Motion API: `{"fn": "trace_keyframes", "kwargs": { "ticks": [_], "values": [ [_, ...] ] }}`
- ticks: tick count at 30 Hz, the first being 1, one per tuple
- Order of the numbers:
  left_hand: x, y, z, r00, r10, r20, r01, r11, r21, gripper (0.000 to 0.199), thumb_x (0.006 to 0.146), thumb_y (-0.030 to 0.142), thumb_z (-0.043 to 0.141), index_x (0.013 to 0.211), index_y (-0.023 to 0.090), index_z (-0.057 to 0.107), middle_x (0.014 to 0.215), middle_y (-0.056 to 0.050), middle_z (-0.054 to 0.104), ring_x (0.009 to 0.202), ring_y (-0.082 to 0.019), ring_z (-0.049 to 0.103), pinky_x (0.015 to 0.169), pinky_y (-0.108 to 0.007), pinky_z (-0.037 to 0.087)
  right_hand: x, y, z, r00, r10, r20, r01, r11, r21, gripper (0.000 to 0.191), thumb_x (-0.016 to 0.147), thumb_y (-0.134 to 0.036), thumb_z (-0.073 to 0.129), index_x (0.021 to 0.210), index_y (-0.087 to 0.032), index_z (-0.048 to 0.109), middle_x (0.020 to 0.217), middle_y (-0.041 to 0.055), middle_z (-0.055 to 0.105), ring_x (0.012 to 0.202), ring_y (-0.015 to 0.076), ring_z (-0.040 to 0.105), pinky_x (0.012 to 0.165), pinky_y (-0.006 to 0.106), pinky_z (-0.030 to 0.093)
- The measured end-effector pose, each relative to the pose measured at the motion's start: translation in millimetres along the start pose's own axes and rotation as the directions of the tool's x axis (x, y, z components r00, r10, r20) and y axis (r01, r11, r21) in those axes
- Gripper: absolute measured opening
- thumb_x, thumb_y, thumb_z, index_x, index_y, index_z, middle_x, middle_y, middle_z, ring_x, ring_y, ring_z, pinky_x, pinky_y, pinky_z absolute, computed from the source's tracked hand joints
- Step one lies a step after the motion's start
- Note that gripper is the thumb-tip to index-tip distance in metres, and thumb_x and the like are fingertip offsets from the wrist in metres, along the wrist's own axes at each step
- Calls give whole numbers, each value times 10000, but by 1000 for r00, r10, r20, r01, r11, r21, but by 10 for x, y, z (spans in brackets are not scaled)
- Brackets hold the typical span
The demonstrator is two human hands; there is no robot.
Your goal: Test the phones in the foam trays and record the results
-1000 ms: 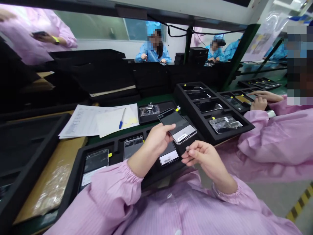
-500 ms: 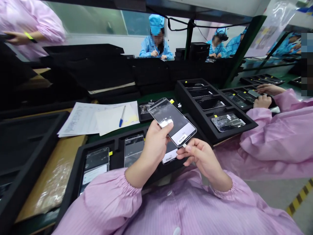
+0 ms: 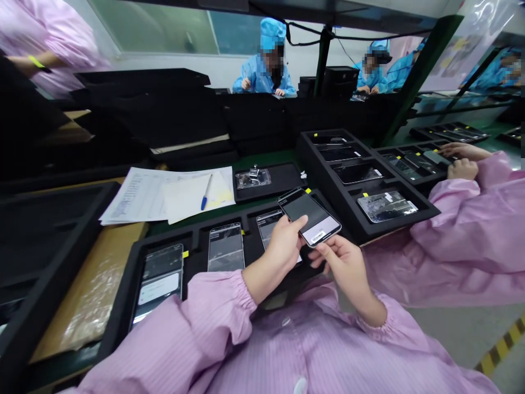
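My left hand point(image 3: 285, 241) is wrapped round the left edge of a phone point(image 3: 311, 216), thumb on its screen. The phone is tilted above the right end of a black foam tray point(image 3: 197, 224). At its lower edge, the fingers of my right hand point(image 3: 340, 260) are pinched together; whatever is between them is too small to make out. Other phones lie in the tray: one with a lit white panel point(image 3: 161, 282) at the left, one point(image 3: 225, 246) in the middle, and one point(image 3: 267, 224) partly hidden behind my left hand.
Behind the tray are papers point(image 3: 139, 191) with a blue pen point(image 3: 206, 192) and a small black tray point(image 3: 283, 183) holding metal parts. At the right stands a deeper phone tray point(image 3: 344, 197), beside another person's hands point(image 3: 463, 158). Wrapped cardboard point(image 3: 86, 284) lies left.
Both hands and the phone have moved right and a little lower over the tray. The white connector seen at the phone's lower edge no longer shows. The small black tray is now uncovered.
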State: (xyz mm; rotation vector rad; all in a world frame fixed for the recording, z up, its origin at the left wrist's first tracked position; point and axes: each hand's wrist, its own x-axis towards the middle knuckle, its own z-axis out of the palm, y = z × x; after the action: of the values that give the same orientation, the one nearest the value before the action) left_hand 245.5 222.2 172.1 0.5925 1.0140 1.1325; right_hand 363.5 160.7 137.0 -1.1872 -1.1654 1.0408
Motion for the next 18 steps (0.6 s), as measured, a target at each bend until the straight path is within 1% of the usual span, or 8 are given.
{"fn": "trace_keyframes", "kwargs": {
  "ticks": [3,6,8,10,12,15,16,18],
  "values": [
    [167,-154,-5,997,-74,-31,76,993,86,214,707,119,726,849,153,570,814,-55,689,731,-193,688,723,-374,592,-19,55,-203,976,-217,-8,203,924,-323,488,901,-509,667,556,-170,598,403,-21,529,349,90,478,384,191,347],
    [293,-282,62,990,-138,-28,140,973,185,211,684,89,740,802,150,576,756,-55,687,744,-228,700,742,-432,596,-42,122,-349,867,-497,-44,414,766,-493,485,948,-464,622,561,-173,591,410,-39,486,370,81,447,416,209,331],
    [318,-281,141,989,-146,6,140,961,237,168,701,109,745,793,143,608,794,-86,712,843,-268,714,819,-459,585,-42,167,-361,821,-571,-13,485,710,-510,407,979,-411,588,648,-177,625,484,-34,550,410,90,495,439,211,364],
    [256,-188,198,994,-106,18,97,958,271,160,734,162,752,859,141,655,994,-139,737,1070,-304,678,977,-463,525,-26,214,-314,791,-611,36,539,668,-513,309,986,-354,581,740,-181,651,591,-17,634,479,105,564,479,215,414],
    [82,-17,177,999,-37,-6,38,954,296,275,768,231,759,1017,151,676,1308,-162,649,1330,-303,525,1145,-429,386,4,271,-242,762,-643,81,584,627,-516,214,986,-301,576,831,-182,662,716,13,693,598,136,638,546,230,471],
    [-352,285,-91,987,135,85,-157,920,360,468,862,350,684,1299,210,589,1536,-100,464,1459,-258,374,1210,-399,300,50,372,-148,719,-685,123,633,570,-524,119,978,-247,567,932,-183,657,862,57,711,811,195,681,710,303,537],
    [-515,370,-247,963,219,154,-263,885,383,470,902,379,628,1344,235,560,1520,-80,488,1434,-248,414,1181,-402,361,60,405,-123,703,-697,138,648,549,-527,103,975,-237,568,957,-185,655,912,70,710,879,215,678,776,342,543],
    [-817,484,-642,868,461,185,-492,745,450,405,957,384,537,1345,268,562,1467,-53,544,1381,-231,481,1093,-388,476,73,456,-76,681,-713,166,667,511,-543,91,969,-224,574,994,-187,653,1016,94,703,1009,252,657,889,419,526]
  ]
}}
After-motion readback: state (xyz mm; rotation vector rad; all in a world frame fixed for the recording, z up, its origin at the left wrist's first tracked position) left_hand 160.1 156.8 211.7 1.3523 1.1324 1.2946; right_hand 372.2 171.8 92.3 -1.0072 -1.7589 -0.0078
